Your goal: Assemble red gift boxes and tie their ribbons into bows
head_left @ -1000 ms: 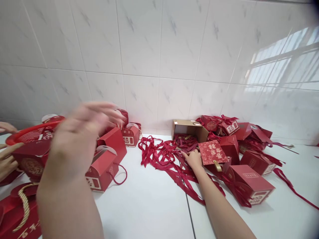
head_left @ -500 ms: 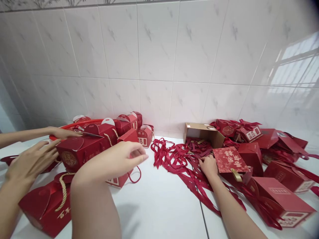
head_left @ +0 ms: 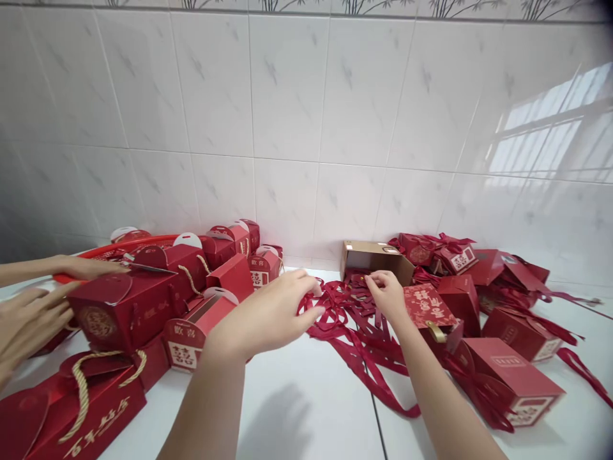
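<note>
Over the white table my left hand (head_left: 275,313) hovers with its fingers curved and apart, nothing in them, at the left edge of the red ribbon pile (head_left: 335,306). Thumb and fingertips of my right hand (head_left: 387,294) are pinched together at the dark red ribbon strips (head_left: 357,284) before the open cardboard box (head_left: 371,255). What lies between those fingertips is too small to make out. Just right of that hand sits a red box with a patterned lid (head_left: 428,305).
Red gift boxes with rope handles (head_left: 105,402) crowd the left, near a red basket (head_left: 158,240). Another person's hands (head_left: 41,316) rest among them. Ribboned red boxes (head_left: 512,370) are heaped at the right. A tiled wall (head_left: 287,115) stands behind.
My left hand has moved right, toward the ribbons. My right hand has shifted up toward the cardboard box, near its opening. The camera view has turned slightly right.
</note>
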Available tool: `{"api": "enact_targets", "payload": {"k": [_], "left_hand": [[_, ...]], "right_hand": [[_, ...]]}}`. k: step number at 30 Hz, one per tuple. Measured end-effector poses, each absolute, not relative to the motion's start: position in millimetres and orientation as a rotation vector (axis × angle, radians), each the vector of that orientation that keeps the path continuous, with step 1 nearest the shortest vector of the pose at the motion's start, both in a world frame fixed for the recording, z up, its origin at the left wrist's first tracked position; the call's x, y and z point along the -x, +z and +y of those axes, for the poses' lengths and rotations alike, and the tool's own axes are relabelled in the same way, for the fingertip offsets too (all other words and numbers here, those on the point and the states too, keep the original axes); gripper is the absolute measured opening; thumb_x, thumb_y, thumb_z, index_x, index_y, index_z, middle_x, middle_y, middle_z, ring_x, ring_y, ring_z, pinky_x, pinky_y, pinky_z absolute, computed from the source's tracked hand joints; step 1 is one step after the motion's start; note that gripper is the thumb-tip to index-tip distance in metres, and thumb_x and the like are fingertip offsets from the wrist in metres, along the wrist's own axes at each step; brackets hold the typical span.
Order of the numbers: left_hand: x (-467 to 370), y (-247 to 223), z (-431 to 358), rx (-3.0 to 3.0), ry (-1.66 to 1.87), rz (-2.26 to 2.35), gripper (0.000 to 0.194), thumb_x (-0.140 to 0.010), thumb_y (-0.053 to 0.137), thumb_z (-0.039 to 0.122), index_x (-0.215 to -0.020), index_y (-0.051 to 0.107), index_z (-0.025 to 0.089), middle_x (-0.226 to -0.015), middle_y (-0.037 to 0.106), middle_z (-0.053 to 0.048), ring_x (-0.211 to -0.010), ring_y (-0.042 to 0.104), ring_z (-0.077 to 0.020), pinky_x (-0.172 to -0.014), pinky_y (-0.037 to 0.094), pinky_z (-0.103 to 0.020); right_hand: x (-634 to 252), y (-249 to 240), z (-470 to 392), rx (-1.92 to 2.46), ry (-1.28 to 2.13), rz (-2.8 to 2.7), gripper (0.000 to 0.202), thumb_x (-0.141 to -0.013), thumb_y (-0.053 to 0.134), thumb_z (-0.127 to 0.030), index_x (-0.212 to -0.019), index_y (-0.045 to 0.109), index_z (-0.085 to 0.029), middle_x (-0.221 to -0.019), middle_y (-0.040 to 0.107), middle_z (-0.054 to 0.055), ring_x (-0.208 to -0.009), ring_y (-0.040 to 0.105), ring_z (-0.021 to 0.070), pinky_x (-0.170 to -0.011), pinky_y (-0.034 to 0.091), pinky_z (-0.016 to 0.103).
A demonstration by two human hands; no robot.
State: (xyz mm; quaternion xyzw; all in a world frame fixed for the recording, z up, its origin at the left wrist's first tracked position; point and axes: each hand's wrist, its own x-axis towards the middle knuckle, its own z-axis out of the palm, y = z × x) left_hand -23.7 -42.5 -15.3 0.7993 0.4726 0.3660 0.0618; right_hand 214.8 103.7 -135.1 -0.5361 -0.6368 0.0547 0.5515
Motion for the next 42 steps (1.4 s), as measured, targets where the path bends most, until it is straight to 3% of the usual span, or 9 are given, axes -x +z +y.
{"api": "enact_targets", "payload": {"k": [4, 7, 13, 16, 23, 28, 33, 38, 42], "left_hand": [[10.0, -18.0, -25.5, -2.541, 1.005, 1.437, 0.026, -0.089, 0.047, 0.038, -0.108, 0.059, 0.024, -0.11, 0.059, -0.006, -0.102, 0.057, -0.0246, -0.083, 0.049, -0.037], [2.9, -17.2, -23.0, -2.543, 1.111, 1.343, 0.03, -0.09, 0.048, 0.039, -0.116, 0.056, 0.025, -0.119, 0.057, -0.006, -0.115, 0.05, -0.0254, -0.092, 0.044, -0.038], [-4.9, -12.9, -28.9, -2.513, 1.229, 1.232, 0.021, -0.089, 0.052, 0.033, -0.076, 0.063, 0.021, -0.077, 0.067, 0.0, -0.07, 0.058, -0.0149, -0.07, 0.045, -0.029], [-8.4, -12.2, -28.9, -2.47, 1.322, 1.212, 0.022, -0.088, 0.051, 0.031, -0.072, 0.063, 0.02, -0.068, 0.066, 0.001, -0.062, 0.056, -0.0133, -0.061, 0.043, -0.026], [-13.4, -13.8, -26.2, -2.399, 1.33, 1.167, 0.02, -0.088, 0.052, 0.032, -0.077, 0.065, 0.021, -0.071, 0.068, 0.001, -0.066, 0.059, -0.0141, -0.06, 0.043, -0.025], [-14.5, -14.8, -26.6, -2.395, 1.28, 1.116, 0.022, -0.089, 0.049, 0.031, -0.077, 0.064, 0.02, -0.068, 0.064, 0.001, -0.062, 0.054, -0.013, -0.058, 0.042, -0.024], [-11.7, -14.0, -32.5, -2.413, 1.175, 1.005, 0.02, -0.089, 0.048, 0.024, -0.077, 0.063, 0.018, -0.07, 0.063, 0.0, -0.065, 0.056, -0.0128, -0.061, 0.044, -0.024], [-9.0, -10.4, -39.0, -2.404, 0.951, 0.911, 0.018, -0.087, 0.054, 0.027, -0.097, 0.068, 0.021, -0.079, 0.069, -0.001, -0.069, 0.061, -0.0145, -0.066, 0.05, -0.026], [28.5, -12.6, -25.2, -2.331, 1.156, 1.353, 0.024, -0.083, 0.059, 0.042, -0.096, 0.068, 0.025, -0.097, 0.071, -0.003, -0.088, 0.064, -0.0204, -0.074, 0.05, -0.032]], "right_hand": [[-196.8, -90.5, 61.2, 1.023, 0.248, -1.647, 0.031, -0.085, 0.053, -0.045, -0.074, 0.065, -0.019, -0.097, 0.062, 0.008, -0.087, 0.061, 0.0186, -0.071, 0.052, 0.028], [-187.1, -66.9, 25.6, 0.804, 0.31, -1.696, 0.024, -0.087, 0.056, -0.04, -0.079, 0.064, -0.02, -0.098, 0.06, 0.008, -0.089, 0.061, 0.0188, -0.068, 0.051, 0.028], [-182.1, -48.2, -11.6, 0.658, 0.234, -1.703, 0.013, -0.089, 0.057, -0.029, -0.081, 0.066, -0.021, -0.089, 0.064, 0.005, -0.085, 0.062, 0.0185, -0.072, 0.05, 0.031], [-179.5, -48.0, -16.2, 0.644, 0.395, -1.648, 0.01, -0.085, 0.062, -0.03, -0.087, 0.067, -0.021, -0.084, 0.069, 0.004, -0.076, 0.065, 0.0173, -0.07, 0.054, 0.031], [-168.8, -46.3, -17.3, 0.592, 0.744, -1.39, 0.014, -0.074, 0.074, -0.029, -0.082, 0.067, -0.02, -0.082, 0.073, 0.003, -0.078, 0.069, 0.0161, -0.075, 0.058, 0.03], [-173.7, -46.4, -11.0, 0.603, 0.882, -1.371, 0.022, -0.065, 0.08, -0.034, -0.075, 0.065, -0.019, -0.072, 0.07, 0.0, -0.068, 0.067, 0.014, -0.065, 0.057, 0.027], [-180.8, -49.7, -11.6, 0.583, 0.985, -1.379, 0.02, -0.066, 0.08, -0.031, -0.074, 0.067, -0.018, -0.068, 0.069, 0.0, -0.064, 0.066, 0.0129, -0.061, 0.055, 0.024], [-194.6, -49.6, -9.5, 0.619, 0.87, -1.386, 0.014, -0.072, 0.077, -0.029, -0.078, 0.068, -0.02, -0.069, 0.069, -0.001, -0.064, 0.065, 0.0109, -0.06, 0.054, 0.021], [-211.2, -42.5, -16.3, 0.654, 0.645, -1.26, 0.016, -0.07, 0.078, -0.027, -0.081, 0.069, -0.022, -0.074, 0.067, -0.001, -0.068, 0.063, 0.0112, -0.061, 0.053, 0.022]]}}
